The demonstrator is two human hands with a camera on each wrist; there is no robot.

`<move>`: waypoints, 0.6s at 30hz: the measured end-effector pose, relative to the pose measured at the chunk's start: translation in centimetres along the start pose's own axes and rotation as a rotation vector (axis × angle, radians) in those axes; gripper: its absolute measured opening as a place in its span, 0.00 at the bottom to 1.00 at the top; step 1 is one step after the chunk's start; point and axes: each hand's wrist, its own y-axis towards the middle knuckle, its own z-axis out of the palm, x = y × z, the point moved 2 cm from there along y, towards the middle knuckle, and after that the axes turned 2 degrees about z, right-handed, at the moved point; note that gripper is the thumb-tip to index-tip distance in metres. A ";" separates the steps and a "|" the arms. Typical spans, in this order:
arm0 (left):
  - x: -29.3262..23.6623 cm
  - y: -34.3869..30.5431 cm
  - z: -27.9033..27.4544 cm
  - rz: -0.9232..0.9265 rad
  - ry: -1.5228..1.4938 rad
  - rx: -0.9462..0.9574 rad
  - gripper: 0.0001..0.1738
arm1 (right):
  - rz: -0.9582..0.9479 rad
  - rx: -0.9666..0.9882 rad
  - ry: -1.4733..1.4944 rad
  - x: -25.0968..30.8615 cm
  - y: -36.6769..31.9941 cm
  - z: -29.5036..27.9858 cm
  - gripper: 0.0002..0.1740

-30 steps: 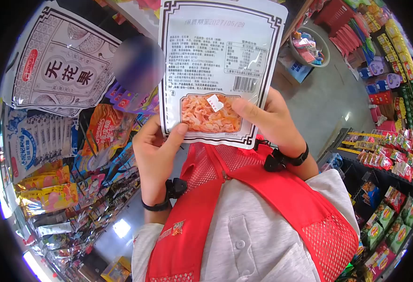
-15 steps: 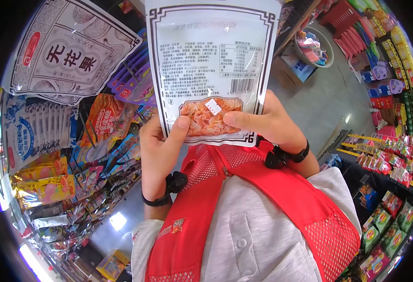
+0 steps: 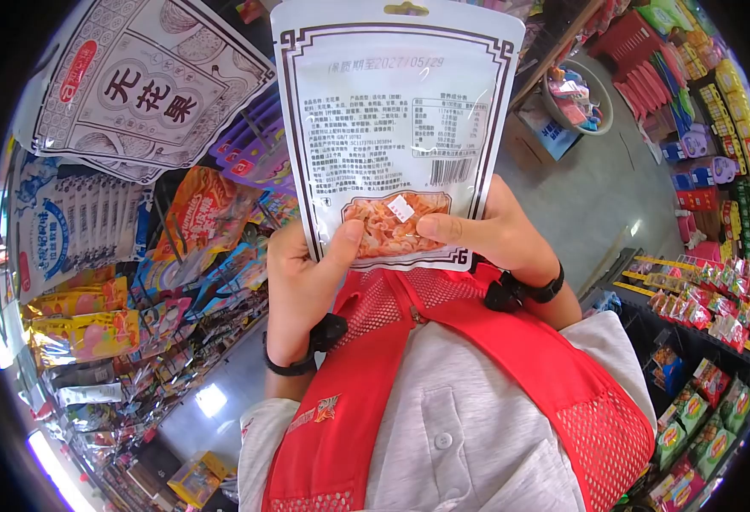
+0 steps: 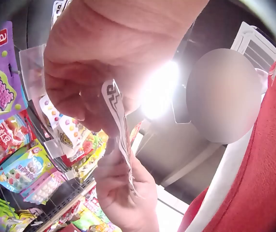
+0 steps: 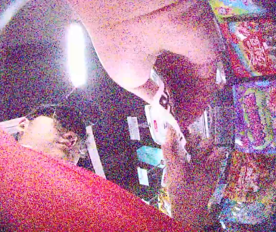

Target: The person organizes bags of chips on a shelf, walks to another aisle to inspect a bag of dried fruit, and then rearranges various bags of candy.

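A white snack pouch is held upright in front of the red vest, its printed back with a barcode and a small price sticker facing the camera. The left hand pinches its lower left edge, thumb on the front and fingers behind. At the lower right, the right hand grips it the same way, thumb over the picture of the contents. In the left wrist view the pouch shows edge-on between the left hand and the other hand. The right wrist view is grainy; the right hand holds the pouch edge.
Similar white pouches hang at the upper left, above racks of coloured candy bags. A round grey tub with packets stands on the floor. More shelves of snacks line the right side.
The pouch shifted left and then slightly back right, with both hands moving along. The right thumb has come lower beside the sticker. Both hands keep their hold.
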 end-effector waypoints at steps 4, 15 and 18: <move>-0.1 -0.1 -0.1 0.016 0.024 -0.021 0.11 | -0.008 0.001 0.007 -0.2 0.0 0.1 0.23; 0.1 -0.2 -0.1 0.023 0.046 -0.013 0.09 | -0.017 0.023 -0.048 -0.3 0.0 0.3 0.22; 0.2 -0.3 0.0 0.008 0.022 -0.013 0.10 | -0.031 0.025 -0.032 -0.3 -0.1 0.4 0.22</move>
